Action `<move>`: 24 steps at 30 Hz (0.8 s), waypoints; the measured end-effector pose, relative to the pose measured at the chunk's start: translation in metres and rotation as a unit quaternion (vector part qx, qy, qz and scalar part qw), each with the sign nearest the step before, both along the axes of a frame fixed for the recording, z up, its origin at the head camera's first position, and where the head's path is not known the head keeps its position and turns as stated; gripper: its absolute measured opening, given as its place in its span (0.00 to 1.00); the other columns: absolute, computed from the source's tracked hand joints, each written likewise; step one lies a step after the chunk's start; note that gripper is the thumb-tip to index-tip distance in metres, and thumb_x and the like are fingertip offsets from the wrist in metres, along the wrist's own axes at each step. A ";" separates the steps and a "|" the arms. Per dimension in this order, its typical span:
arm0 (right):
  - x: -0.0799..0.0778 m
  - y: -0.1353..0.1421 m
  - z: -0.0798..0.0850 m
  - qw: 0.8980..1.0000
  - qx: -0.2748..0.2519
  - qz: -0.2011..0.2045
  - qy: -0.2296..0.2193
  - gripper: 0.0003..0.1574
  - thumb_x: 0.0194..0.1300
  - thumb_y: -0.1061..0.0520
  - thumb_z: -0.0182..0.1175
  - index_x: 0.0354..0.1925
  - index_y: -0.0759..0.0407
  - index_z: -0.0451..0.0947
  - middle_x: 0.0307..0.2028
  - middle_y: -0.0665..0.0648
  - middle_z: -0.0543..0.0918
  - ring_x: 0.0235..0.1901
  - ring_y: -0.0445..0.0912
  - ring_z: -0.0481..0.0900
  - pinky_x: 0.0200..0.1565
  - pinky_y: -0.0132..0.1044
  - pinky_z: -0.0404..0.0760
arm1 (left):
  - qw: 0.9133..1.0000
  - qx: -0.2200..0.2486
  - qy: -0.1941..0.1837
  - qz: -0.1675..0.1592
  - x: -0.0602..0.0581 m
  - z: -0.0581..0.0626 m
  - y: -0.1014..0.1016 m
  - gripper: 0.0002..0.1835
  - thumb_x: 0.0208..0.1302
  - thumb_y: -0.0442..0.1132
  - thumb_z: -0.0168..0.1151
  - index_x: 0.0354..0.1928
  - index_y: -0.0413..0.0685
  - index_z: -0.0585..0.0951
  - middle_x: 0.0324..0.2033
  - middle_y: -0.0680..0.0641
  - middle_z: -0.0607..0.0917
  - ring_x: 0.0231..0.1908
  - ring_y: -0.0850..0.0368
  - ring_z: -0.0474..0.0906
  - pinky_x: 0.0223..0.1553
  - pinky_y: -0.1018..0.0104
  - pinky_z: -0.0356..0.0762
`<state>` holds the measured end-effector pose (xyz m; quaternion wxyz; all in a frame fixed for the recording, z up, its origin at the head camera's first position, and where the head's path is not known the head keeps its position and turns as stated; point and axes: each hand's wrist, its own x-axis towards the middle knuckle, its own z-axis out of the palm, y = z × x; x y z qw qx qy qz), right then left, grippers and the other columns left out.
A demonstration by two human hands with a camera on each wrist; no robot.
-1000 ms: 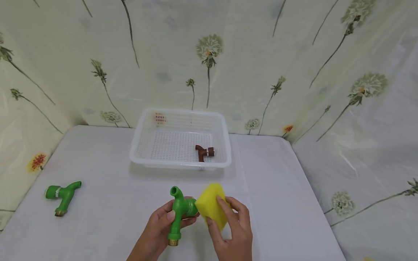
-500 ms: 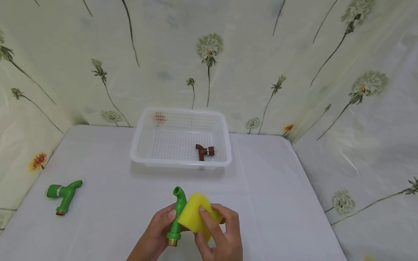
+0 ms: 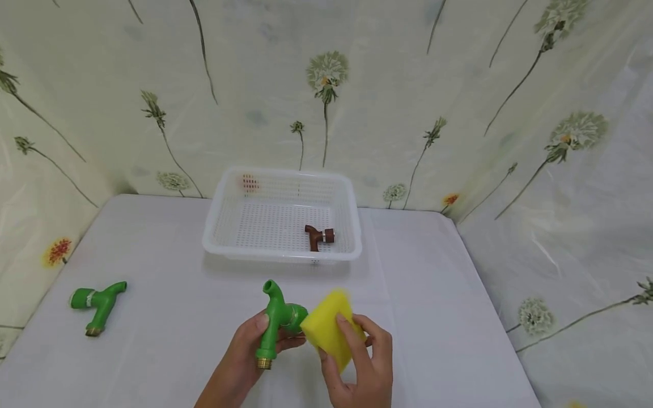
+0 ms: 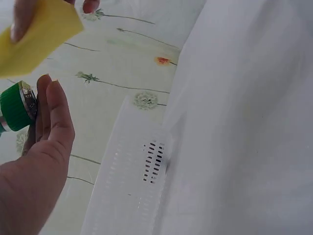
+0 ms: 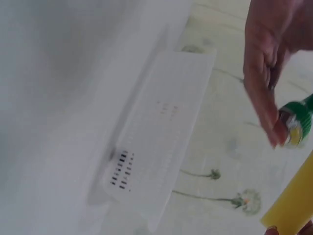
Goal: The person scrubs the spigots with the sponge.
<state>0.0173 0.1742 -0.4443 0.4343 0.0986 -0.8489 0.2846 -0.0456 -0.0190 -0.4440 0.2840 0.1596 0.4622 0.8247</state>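
Observation:
My left hand (image 3: 244, 350) grips a green tap (image 3: 274, 317) with a brass threaded end, its thumb against the body and fingers behind. The tap's round knob (image 4: 17, 105) points right, toward the sponge. Between thumb and fingers, my right hand (image 3: 364, 360) pinches a yellow sponge (image 3: 331, 328), whose left corner comes right up to the knob in the head view. In the left wrist view the sponge sits just above the knob. The right wrist view has the left hand's fingertips at the knob's end.
A white perforated basket (image 3: 216, 226) stands at the back of the white-covered table (image 3: 168, 255), with a brown tap (image 3: 316, 237) in its front right corner. A second green tap (image 3: 99, 306) lies at the left. Flower-patterned sheeting (image 3: 255, 73) surrounds the table.
The sponge moved left over the tap's knob, then back right off it. The tap, held throughout in my left hand, has risen slightly and tilted.

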 end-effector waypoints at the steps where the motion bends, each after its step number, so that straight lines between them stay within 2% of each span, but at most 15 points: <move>1: 0.002 -0.004 0.002 1.000 0.006 0.013 0.010 0.26 0.65 0.43 0.59 0.52 0.60 0.80 0.47 0.67 0.75 0.43 0.53 0.70 0.38 0.31 0.63 | 1.000 -0.012 -0.010 0.002 0.000 0.001 0.000 0.29 0.77 0.51 0.32 0.62 0.35 0.70 0.54 0.38 0.78 0.55 0.42 0.76 0.59 0.52 0.70; 4: 0.004 -0.015 0.007 0.998 0.025 0.050 0.032 0.25 0.65 0.45 0.58 0.51 0.62 0.81 0.46 0.69 0.75 0.42 0.53 0.69 0.36 0.29 0.63 | 0.998 -0.040 -0.041 0.007 0.002 0.003 0.001 0.32 0.76 0.56 0.30 0.62 0.37 0.68 0.49 0.43 0.79 0.48 0.51 0.76 0.58 0.54 0.69; 7: 0.002 -0.020 0.006 0.996 0.042 0.062 0.043 0.25 0.66 0.46 0.57 0.50 0.62 0.81 0.45 0.69 0.75 0.41 0.54 0.69 0.36 0.28 0.63 | 0.996 -0.059 -0.069 0.009 0.004 0.004 0.002 0.34 0.75 0.61 0.31 0.63 0.39 0.66 0.45 0.46 0.77 0.42 0.56 0.72 0.54 0.58 0.69; 12: -0.004 -0.010 -0.005 0.998 0.047 0.036 0.029 0.23 0.65 0.47 0.57 0.51 0.60 0.81 0.46 0.67 0.75 0.42 0.54 0.70 0.36 0.31 0.63 | 0.998 -0.040 -0.057 0.006 0.004 0.004 0.004 0.34 0.75 0.60 0.30 0.63 0.37 0.67 0.50 0.42 0.80 0.46 0.51 0.77 0.55 0.55 0.73; 18: -0.007 0.007 -0.013 1.000 0.007 -0.005 -0.008 0.28 0.52 0.53 0.65 0.53 0.58 0.80 0.49 0.66 0.75 0.44 0.54 0.70 0.39 0.31 0.63 | 0.999 0.016 -0.035 -0.009 0.001 0.002 0.005 0.34 0.77 0.57 0.27 0.62 0.36 0.69 0.52 0.37 0.81 0.54 0.38 0.77 0.58 0.50 0.72; 21: -0.005 0.007 -0.010 1.000 -0.006 -0.011 -0.007 0.26 0.57 0.50 0.65 0.53 0.59 0.80 0.49 0.66 0.75 0.45 0.54 0.70 0.40 0.32 0.62 | 0.999 0.025 -0.038 -0.003 0.000 0.000 0.005 0.34 0.77 0.57 0.27 0.62 0.36 0.68 0.54 0.37 0.80 0.55 0.38 0.76 0.58 0.50 0.71; 24: -0.001 -0.002 -0.005 1.000 0.003 0.009 0.011 0.25 0.63 0.45 0.60 0.52 0.61 0.80 0.47 0.67 0.75 0.43 0.54 0.70 0.38 0.32 0.62 | 0.998 0.005 -0.060 0.021 0.000 0.000 0.006 0.33 0.76 0.59 0.30 0.61 0.38 0.68 0.51 0.41 0.82 0.52 0.46 0.78 0.56 0.54 0.74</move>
